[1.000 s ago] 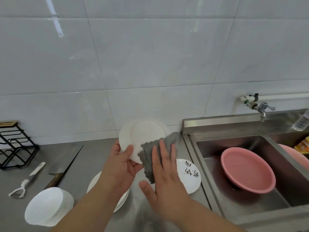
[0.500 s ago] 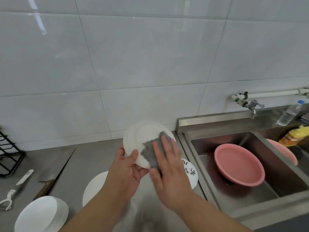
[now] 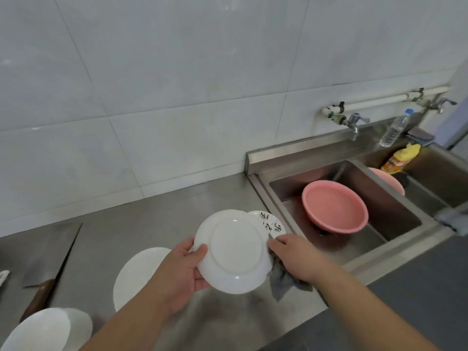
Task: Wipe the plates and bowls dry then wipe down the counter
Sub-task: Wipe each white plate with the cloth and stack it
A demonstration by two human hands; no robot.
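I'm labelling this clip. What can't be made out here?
Head view:
- Top face of round white plate: turned away; only underside shows.
- Most of grey cloth: behind plate and right hand.
- Lower-left white dish stack: cut off by frame edges.
- Part of second pink basin: behind sink divider.

White plate [image 3: 234, 252] held, cloth [image 3: 283, 279], pink basin [image 3: 334, 207]

1. The sink [image 3: 395, 231] sits right of the counter [image 3: 157, 219], with a basin [image 3: 334, 211] in its left compartment.
2. A tap [image 3: 354, 122] juts from the wall behind the sink.
3. On the counter, left to right: cleaver [image 3: 53, 257], plate stack [image 3: 136, 274], 1 lone plate [image 3: 271, 221] beside the sink.
4. The held plate [image 3: 235, 252] hangs in front of that lone plate, with a cloth [image 3: 283, 279] under its right edge, perhaps touching the counter.
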